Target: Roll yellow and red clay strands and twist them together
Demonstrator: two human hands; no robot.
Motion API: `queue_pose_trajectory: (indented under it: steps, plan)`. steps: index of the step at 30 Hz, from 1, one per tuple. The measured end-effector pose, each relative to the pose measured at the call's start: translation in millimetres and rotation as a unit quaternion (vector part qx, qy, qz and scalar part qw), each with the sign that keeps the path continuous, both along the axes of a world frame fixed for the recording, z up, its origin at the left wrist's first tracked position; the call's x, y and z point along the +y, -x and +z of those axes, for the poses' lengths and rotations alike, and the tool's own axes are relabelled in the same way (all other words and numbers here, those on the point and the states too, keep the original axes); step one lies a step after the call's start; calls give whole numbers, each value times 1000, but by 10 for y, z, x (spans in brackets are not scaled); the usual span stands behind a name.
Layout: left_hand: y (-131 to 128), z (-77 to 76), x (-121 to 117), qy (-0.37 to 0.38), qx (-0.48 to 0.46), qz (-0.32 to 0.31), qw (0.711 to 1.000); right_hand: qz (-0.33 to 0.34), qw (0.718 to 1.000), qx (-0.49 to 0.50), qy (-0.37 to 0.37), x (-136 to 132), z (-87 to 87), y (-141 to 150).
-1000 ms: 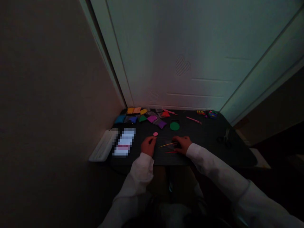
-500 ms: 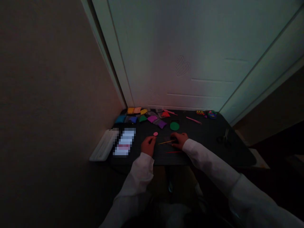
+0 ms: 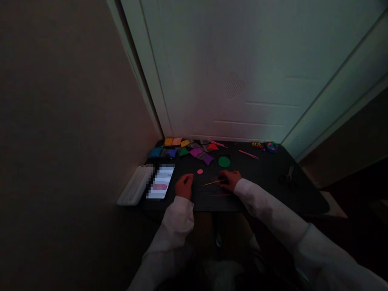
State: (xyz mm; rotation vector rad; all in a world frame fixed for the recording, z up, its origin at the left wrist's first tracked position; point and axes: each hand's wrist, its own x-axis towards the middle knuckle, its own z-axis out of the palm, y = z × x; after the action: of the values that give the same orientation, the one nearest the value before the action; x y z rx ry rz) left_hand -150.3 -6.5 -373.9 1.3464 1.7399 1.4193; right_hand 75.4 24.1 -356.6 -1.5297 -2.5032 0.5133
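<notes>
My left hand (image 3: pixel 183 186) is closed with its fingertips together, a little to the left of a small flat pink disc (image 3: pixel 200 171) on the dark tabletop. Whatever may be in that pinch is too small to make out. My right hand (image 3: pixel 230 180) has its fingers closed around the right end of a thin orange stick (image 3: pixel 210 183), which points left. Just below this hand lies a thin red stick (image 3: pixel 221 195). A round green piece (image 3: pixel 224 162) sits above my right hand, apart from it.
Several coloured clay packets (image 3: pixel 196 152) line the back left. A lit phone (image 3: pixel 161 182) and a white case (image 3: pixel 135 186) lie at left. Pink tools (image 3: pixel 248 154), a colourful piece (image 3: pixel 272 147) and scissors (image 3: pixel 289 176) are at right. A white panel (image 3: pixel 194 81) rises behind the table.
My left hand has drawn back to the left, away from the pink disc. My right hand has shifted slightly left and up, and the orange stick has moved a little with it.
</notes>
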Motion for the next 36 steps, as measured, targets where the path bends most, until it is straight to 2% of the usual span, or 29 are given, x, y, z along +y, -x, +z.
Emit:
queue_pose_trajectory:
  steps: [6, 10, 15, 21, 27, 33, 36]
  plan:
    - [264, -58, -19, 5, 37, 30, 999, 12, 1000, 5, -7, -41, -17, -16]
    - [242, -68, -29, 5, 48, 28, 998, -4, 1000, 6, -6, -5, 2, 12]
    - [205, -63, -32, 10, 25, 29, 999, 21, 1000, 10, -1, -73, -45, -43]
    - [205, -48, -37, 7, 34, 26, 999, -9, 1000, -1, -7, 18, -7, 41]
    - [195, -34, -39, 13, 26, 18, 999, 18, 1000, 6, -3, -97, -16, -8]
    - [199, -39, -40, 17, 33, 22, 999, -8, 1000, 0, -10, -24, 6, 55]
    - [203, -60, -33, 12, 25, 14, 1000, 4, 1000, -1, -5, -43, -5, 41]
